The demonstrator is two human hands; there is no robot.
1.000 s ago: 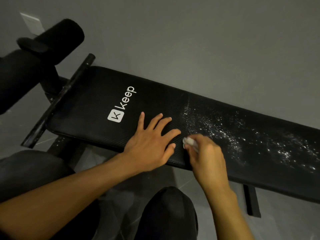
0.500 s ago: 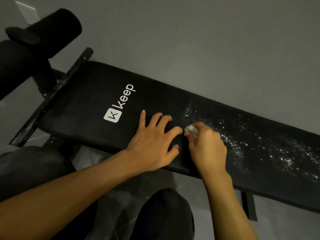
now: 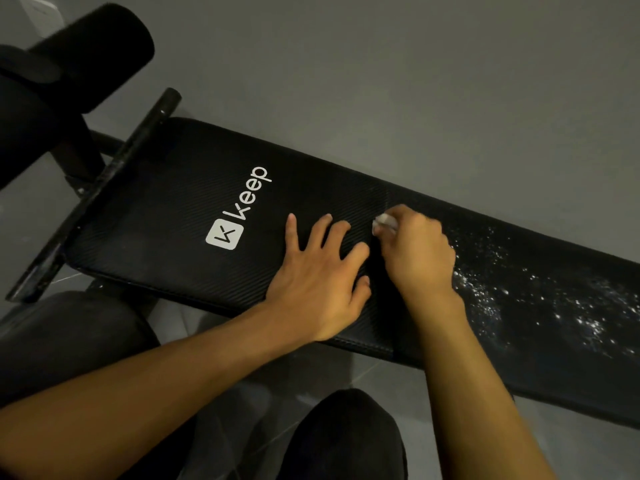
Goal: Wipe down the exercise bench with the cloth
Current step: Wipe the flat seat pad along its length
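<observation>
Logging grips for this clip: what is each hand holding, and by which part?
The right hand grips a small white cloth, bunched in its fist, one end showing. The left hand holds nothing; it rests flat on the bench pad.

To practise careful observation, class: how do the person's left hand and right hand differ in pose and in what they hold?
The left hand lies flat with fingers spread; the right hand is curled. The left hand holds nothing, while the right hand grips a small white cloth. The left hand sits nearer the logo, the right hand nearer the white specks. Both are over the black bench pad, close together.
</observation>
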